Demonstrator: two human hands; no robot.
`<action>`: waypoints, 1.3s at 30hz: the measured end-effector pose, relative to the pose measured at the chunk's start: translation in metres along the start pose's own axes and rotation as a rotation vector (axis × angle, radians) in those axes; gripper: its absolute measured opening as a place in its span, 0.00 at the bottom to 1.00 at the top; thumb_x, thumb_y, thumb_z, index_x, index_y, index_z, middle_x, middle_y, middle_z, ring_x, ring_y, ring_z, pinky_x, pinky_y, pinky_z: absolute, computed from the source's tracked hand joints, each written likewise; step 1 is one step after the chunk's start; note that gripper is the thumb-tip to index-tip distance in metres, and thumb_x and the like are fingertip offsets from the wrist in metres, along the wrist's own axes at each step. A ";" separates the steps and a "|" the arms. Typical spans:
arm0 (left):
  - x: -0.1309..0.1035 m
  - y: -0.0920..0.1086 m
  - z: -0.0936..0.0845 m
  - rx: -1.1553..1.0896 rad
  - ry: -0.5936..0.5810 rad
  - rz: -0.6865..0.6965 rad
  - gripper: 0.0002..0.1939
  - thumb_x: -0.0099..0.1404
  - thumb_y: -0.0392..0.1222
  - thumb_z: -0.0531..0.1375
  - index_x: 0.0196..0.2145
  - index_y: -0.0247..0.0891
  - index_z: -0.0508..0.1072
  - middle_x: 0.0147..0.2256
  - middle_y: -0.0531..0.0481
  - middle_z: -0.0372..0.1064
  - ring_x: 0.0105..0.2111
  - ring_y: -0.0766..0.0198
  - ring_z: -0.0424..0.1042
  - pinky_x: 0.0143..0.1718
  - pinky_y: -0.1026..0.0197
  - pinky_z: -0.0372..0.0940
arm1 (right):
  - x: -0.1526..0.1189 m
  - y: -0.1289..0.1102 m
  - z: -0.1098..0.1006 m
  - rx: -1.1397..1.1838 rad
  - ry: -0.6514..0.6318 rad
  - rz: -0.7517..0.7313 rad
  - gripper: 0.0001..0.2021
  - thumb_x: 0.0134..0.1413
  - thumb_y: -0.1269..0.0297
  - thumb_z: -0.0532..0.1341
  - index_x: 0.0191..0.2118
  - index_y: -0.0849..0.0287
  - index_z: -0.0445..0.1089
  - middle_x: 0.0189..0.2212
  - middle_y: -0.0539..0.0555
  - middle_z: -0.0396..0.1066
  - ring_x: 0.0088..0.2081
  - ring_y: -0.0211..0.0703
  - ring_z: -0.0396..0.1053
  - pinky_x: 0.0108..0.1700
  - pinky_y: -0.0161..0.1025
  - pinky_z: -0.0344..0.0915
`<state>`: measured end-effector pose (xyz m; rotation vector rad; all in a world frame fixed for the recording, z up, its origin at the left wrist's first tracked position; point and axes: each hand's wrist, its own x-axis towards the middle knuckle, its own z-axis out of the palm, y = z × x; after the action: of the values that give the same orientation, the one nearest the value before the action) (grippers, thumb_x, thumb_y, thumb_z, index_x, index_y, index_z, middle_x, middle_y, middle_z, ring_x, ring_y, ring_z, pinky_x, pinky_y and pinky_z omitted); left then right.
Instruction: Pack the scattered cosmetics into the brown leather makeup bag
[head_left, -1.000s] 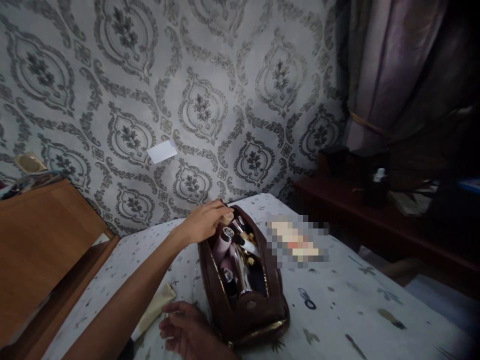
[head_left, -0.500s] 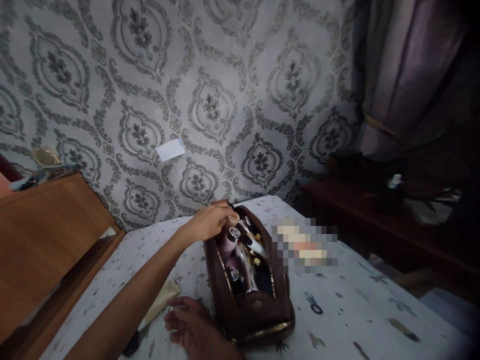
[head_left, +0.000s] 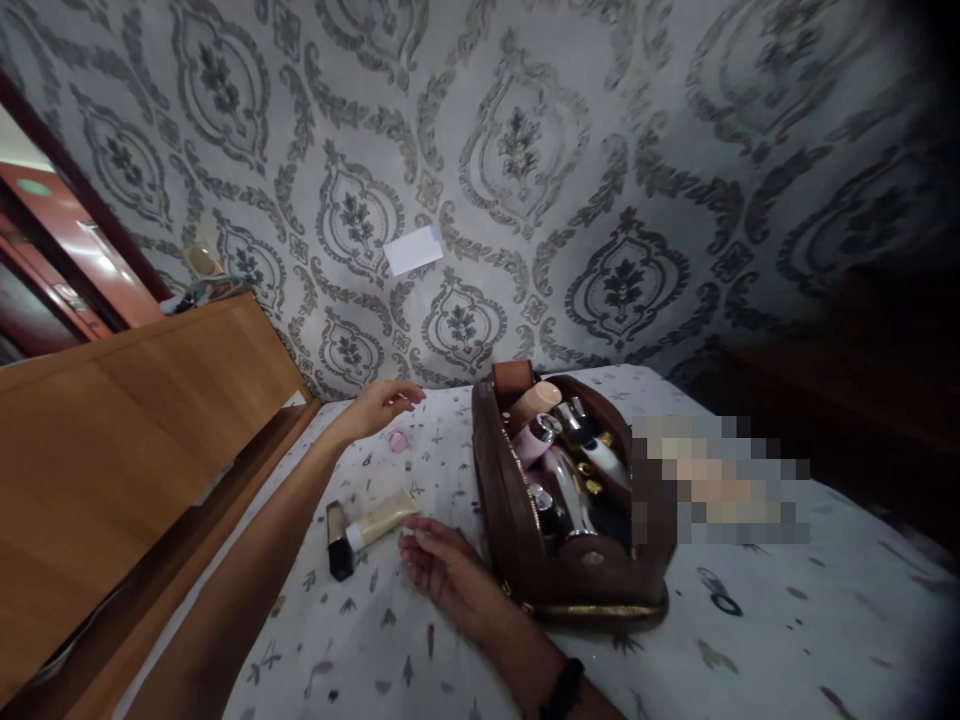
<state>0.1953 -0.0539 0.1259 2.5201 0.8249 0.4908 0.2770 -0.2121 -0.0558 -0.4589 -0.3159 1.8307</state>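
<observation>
My left hand [head_left: 384,408] hovers above the sheet to the left of the bag, its fingers loosely bent and apart, with nothing in them. Just below it lies a small pink item [head_left: 397,440] whose kind I cannot make out. Near the end of a cream squeeze tube [head_left: 386,514] is my right hand [head_left: 446,575], palm turned up and fingers loosely curled, apparently holding nothing. A dark-capped cosmetic bottle [head_left: 338,540] lies beside the tube. The brown zippered bag [head_left: 499,500] gapes wide, packed with a beige-capped bottle [head_left: 536,402], a pink bottle [head_left: 535,440] and several other cosmetics.
A patterned sheet [head_left: 390,660] covers the bed. Left stands a wooden headboard [head_left: 150,400] with small items on top. Behind is a patterned wall [head_left: 517,200] bearing a white card [head_left: 414,250]. A pixelated patch hides something right of the bag.
My left hand has left the bag and moved left, now without anything in it. The beige-capped item it was touching stays inside the bag. The view has turned left.
</observation>
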 end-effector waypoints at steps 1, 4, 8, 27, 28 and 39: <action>-0.007 -0.013 0.001 -0.031 -0.001 -0.026 0.12 0.62 0.37 0.55 0.41 0.34 0.74 0.40 0.44 0.75 0.39 0.61 0.73 0.40 0.61 0.66 | 0.001 0.000 0.000 -0.002 -0.002 0.000 0.20 0.33 0.64 0.75 0.37 0.63 0.73 0.27 0.53 0.76 0.28 0.35 0.72 0.30 0.31 0.63; -0.028 -0.047 0.007 -0.034 0.007 -0.097 0.12 0.60 0.37 0.55 0.40 0.34 0.74 0.39 0.44 0.75 0.36 0.63 0.74 0.38 0.62 0.66 | 0.002 0.000 0.000 -0.008 -0.008 0.000 0.16 0.35 0.64 0.75 0.33 0.64 0.73 0.27 0.54 0.76 0.27 0.35 0.72 0.30 0.31 0.65; -0.054 -0.076 0.016 0.040 0.002 -0.186 0.14 0.59 0.37 0.54 0.39 0.34 0.75 0.37 0.45 0.76 0.33 0.62 0.74 0.35 0.62 0.65 | 0.001 0.000 0.002 -0.015 0.024 0.007 0.14 0.36 0.63 0.75 0.27 0.63 0.72 0.28 0.54 0.77 0.28 0.36 0.72 0.31 0.31 0.66; -0.174 -0.088 0.047 0.205 0.239 -0.821 0.21 0.58 0.57 0.59 0.42 0.39 0.68 0.29 0.49 0.68 0.32 0.55 0.69 0.32 0.60 0.61 | 0.001 -0.001 0.002 -0.078 0.016 0.002 0.11 0.42 0.63 0.72 0.28 0.63 0.72 0.28 0.55 0.76 0.28 0.34 0.71 0.31 0.31 0.66; -0.176 -0.089 0.048 0.077 0.241 -0.863 0.21 0.56 0.57 0.61 0.41 0.40 0.68 0.26 0.52 0.67 0.29 0.57 0.68 0.29 0.61 0.60 | 0.001 -0.001 0.001 -0.081 0.015 0.004 0.11 0.43 0.63 0.72 0.29 0.63 0.73 0.28 0.55 0.76 0.28 0.34 0.71 0.31 0.31 0.66; -0.208 -0.087 0.050 -0.638 0.387 -0.848 0.22 0.51 0.52 0.66 0.40 0.36 0.70 0.22 0.56 0.64 0.21 0.67 0.66 0.20 0.66 0.64 | -0.002 -0.002 0.004 -0.163 -0.014 0.011 0.14 0.40 0.60 0.73 0.30 0.63 0.74 0.29 0.53 0.76 0.28 0.33 0.71 0.32 0.30 0.65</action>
<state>0.0197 -0.1352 -0.0003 1.3452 1.4769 0.7778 0.2773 -0.2134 -0.0514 -0.5616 -0.4748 1.8275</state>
